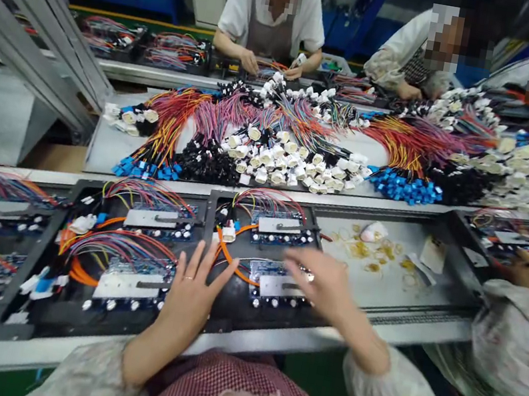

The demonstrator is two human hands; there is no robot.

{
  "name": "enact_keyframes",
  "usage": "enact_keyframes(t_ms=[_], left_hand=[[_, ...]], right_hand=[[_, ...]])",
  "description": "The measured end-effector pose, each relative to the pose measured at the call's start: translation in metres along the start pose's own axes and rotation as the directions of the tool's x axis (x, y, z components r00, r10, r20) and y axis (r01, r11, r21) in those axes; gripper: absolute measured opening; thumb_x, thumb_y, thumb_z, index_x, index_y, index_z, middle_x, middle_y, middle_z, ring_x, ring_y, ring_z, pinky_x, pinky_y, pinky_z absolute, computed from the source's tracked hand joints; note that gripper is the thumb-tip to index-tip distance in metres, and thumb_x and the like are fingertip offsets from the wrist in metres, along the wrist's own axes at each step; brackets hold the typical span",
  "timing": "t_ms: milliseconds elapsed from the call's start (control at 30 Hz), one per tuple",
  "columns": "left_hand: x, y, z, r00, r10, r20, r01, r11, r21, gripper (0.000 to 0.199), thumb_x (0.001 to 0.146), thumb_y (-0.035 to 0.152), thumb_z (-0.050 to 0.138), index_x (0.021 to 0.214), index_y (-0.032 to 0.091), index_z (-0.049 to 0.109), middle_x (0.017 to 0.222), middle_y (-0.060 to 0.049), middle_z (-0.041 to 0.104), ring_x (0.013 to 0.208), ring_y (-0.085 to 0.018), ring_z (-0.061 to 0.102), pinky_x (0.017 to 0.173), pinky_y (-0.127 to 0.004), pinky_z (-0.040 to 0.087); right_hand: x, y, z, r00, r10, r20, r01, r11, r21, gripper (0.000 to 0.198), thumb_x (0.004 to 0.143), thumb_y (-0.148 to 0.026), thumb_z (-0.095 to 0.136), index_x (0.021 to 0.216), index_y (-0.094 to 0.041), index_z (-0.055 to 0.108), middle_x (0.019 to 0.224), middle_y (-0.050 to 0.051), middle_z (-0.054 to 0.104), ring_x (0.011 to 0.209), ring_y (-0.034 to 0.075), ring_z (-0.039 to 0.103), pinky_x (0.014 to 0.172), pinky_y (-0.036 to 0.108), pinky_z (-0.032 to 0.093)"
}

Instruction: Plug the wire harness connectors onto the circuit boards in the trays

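My left hand (190, 297) is open, its fingers spread over the edge between two black trays, with a ring on one finger. Beside it in the left tray (47, 314) lies a circuit board with a silver plate (125, 286) and a bundle of coloured wires (127, 246). Blurred by motion, my right hand (321, 285) hovers at the right end of the lower circuit board (265, 269) in the middle tray. Its fingers are bent, and whether they pinch anything is unclear. An orange cable (226, 246) curves from a white connector (228, 232) to that board.
Wire harnesses (281, 160) with white, black and blue connectors are heaped on the shelf ahead. Yellowish bands (377, 254) lie on the conveyor at right. Co-workers sit across the line, one person (274, 17) opposite me; another's sleeve (515, 334) is close on my right.
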State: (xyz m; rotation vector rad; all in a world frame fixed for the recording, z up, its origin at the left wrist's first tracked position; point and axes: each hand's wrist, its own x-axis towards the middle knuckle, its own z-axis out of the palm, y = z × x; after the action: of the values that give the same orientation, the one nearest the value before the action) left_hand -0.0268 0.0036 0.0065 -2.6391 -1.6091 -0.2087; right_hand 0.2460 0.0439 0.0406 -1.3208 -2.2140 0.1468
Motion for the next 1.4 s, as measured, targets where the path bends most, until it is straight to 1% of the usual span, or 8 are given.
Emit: enact_keyframes(t_ms=[133, 300, 700, 1033, 1133, 1200, 1333, 1400], left_hand=[[-0.012, -0.014, 0.001, 0.999, -0.034, -0.007, 0.034, 0.999, 0.019, 0.096, 0.071, -0.010, 0.056, 0.154, 0.035, 0.036, 0.163, -0.020, 0.026, 0.147, -0.044, 0.029, 0.111, -0.070, 0.032], [-0.020, -0.013, 0.011, 0.997, -0.041, -0.069, 0.041, 0.999, -0.003, 0.115, 0.061, -0.017, 0.054, 0.157, 0.039, 0.025, 0.168, -0.015, 0.008, 0.151, -0.043, 0.020, 0.112, -0.067, 0.035], [-0.011, -0.001, 0.006, 0.977, 0.040, -0.208, -0.066, 0.991, -0.117, 0.068, 0.087, 0.008, 0.061, 0.148, 0.033, 0.045, 0.160, -0.018, 0.031, 0.153, -0.038, 0.018, 0.112, -0.060, 0.040], [-0.008, 0.001, -0.014, 0.980, -0.005, -0.198, -0.089, 0.882, -0.464, 0.054, 0.092, 0.002, 0.048, 0.143, 0.021, 0.048, 0.156, -0.019, 0.038, 0.153, -0.032, 0.020, 0.115, -0.055, 0.040], [0.002, 0.000, -0.025, 0.976, -0.135, -0.174, -0.039, 0.670, -0.742, 0.042, 0.097, 0.010, 0.046, 0.136, 0.023, 0.055, 0.152, -0.014, 0.045, 0.148, -0.027, 0.033, 0.118, -0.054, 0.035], [0.013, 0.001, -0.032, 0.958, -0.274, -0.083, 0.027, 0.375, -0.927, 0.029, 0.099, 0.019, 0.049, 0.124, 0.023, 0.064, 0.143, -0.012, 0.055, 0.140, -0.025, 0.045, 0.118, -0.051, 0.035], [0.038, 0.015, -0.041, 0.917, -0.275, 0.289, 0.121, -0.499, -0.858, 0.038, 0.098, 0.050, 0.049, 0.119, 0.022, 0.064, 0.128, -0.011, 0.064, 0.119, -0.024, 0.062, 0.100, -0.043, 0.053], [0.045, 0.030, -0.040, 0.916, -0.138, 0.376, 0.184, -0.688, -0.702, 0.050, 0.092, 0.062, 0.051, 0.119, 0.022, 0.063, 0.116, -0.009, 0.067, 0.097, -0.022, 0.069, 0.075, -0.035, 0.060]], right_hand=[[0.097, 0.101, -0.023, 0.947, 0.314, -0.067, -0.317, 0.878, -0.359, 0.033, 0.096, -0.030, 0.046, 0.116, -0.017, 0.070, 0.113, 0.014, 0.073, 0.101, 0.030, 0.066, 0.083, 0.040, 0.050], [0.207, 0.177, -0.015, 0.956, 0.291, -0.016, -0.277, 0.888, -0.366, 0.041, 0.085, -0.010, 0.043, 0.115, -0.009, 0.071, 0.120, 0.022, 0.068, 0.115, 0.035, 0.058, 0.095, 0.048, 0.043], [0.342, 0.125, 0.066, 0.953, 0.191, 0.235, -0.133, 0.961, -0.243, 0.011, 0.078, -0.018, 0.073, 0.088, -0.013, 0.076, 0.088, 0.009, 0.075, 0.084, 0.019, 0.067, 0.078, 0.031, 0.049], [0.283, 0.114, -0.021, 0.990, 0.067, 0.125, -0.015, 0.924, -0.382, 0.058, 0.101, -0.032, 0.024, 0.112, 0.002, 0.070, 0.116, 0.017, 0.069, 0.124, 0.024, 0.055, 0.089, 0.033, 0.044], [0.253, 0.104, -0.055, 0.996, -0.020, -0.092, -0.025, 0.889, -0.457, 0.057, 0.101, -0.037, 0.029, 0.117, -0.001, 0.070, 0.123, 0.024, 0.066, 0.122, 0.029, 0.055, 0.088, 0.040, 0.044], [0.228, 0.090, -0.077, 0.949, -0.112, -0.295, -0.064, 0.846, -0.529, 0.074, 0.098, -0.048, 0.016, 0.120, -0.001, 0.068, 0.123, 0.024, 0.065, 0.115, 0.035, 0.059, 0.079, 0.044, 0.043], [0.143, 0.041, -0.099, 0.983, -0.181, 0.030, 0.159, 0.761, -0.629, 0.064, 0.102, -0.033, 0.011, 0.120, -0.020, 0.071, 0.090, 0.013, 0.071, 0.083, 0.022, 0.068, 0.058, 0.035, 0.036], [0.089, 0.012, -0.092, 0.905, -0.361, 0.227, 0.425, 0.809, -0.406, 0.056, 0.102, -0.021, 0.018, 0.118, -0.029, 0.071, 0.068, 0.004, 0.067, 0.053, 0.012, 0.056, 0.045, 0.030, 0.029]])
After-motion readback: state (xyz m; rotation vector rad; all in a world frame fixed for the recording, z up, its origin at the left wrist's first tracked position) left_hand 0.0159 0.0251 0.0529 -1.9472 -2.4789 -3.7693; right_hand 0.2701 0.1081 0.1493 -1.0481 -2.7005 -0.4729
